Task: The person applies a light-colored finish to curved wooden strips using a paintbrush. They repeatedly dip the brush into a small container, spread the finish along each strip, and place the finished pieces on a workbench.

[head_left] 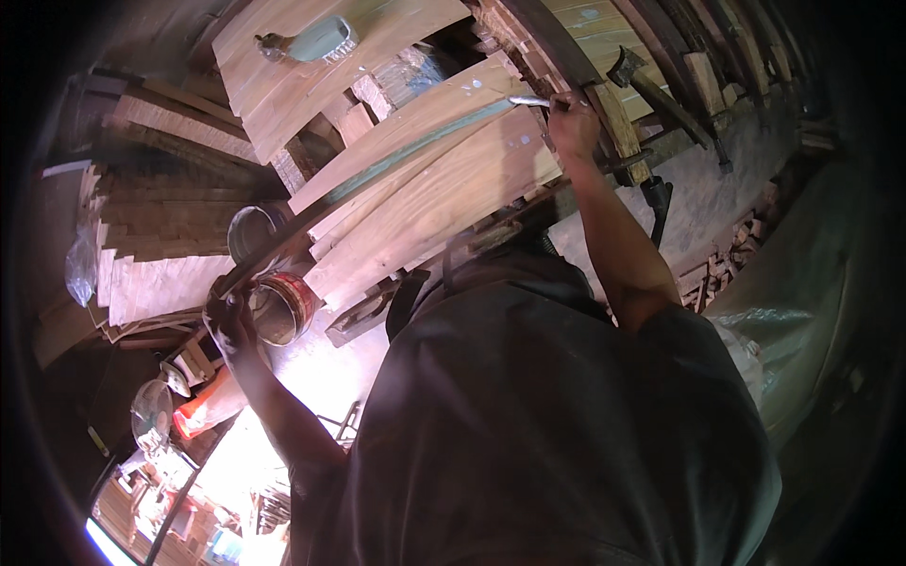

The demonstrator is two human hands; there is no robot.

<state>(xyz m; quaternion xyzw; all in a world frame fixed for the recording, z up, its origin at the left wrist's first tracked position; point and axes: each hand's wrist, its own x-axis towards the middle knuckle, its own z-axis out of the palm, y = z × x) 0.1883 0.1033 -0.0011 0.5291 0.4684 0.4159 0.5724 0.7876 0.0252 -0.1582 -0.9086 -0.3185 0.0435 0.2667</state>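
Observation:
Close to the front end of a long narrow wooden strip (283,241), my left hand (226,316) is closed around it. The strip runs up and right across pale wooden boards (444,189); a greenish-white, glue-like coating (406,151) covers much of its upper face. My right hand (574,123) grips a pale, flat spreading tool (530,100), whose tip is at the strip's far end. I cannot tell whether tip and strip touch. A clear tub (326,40) with pale contents stands on the far boards.
Left lie stacked boards (160,217). A red bucket (283,307) and a grey bucket (250,231) stand near my left hand. To the right are a hatchet-like tool (661,94), a clamp (656,193) and upright dark timbers (661,42). Wood scraps (741,245) lie beyond my right forearm.

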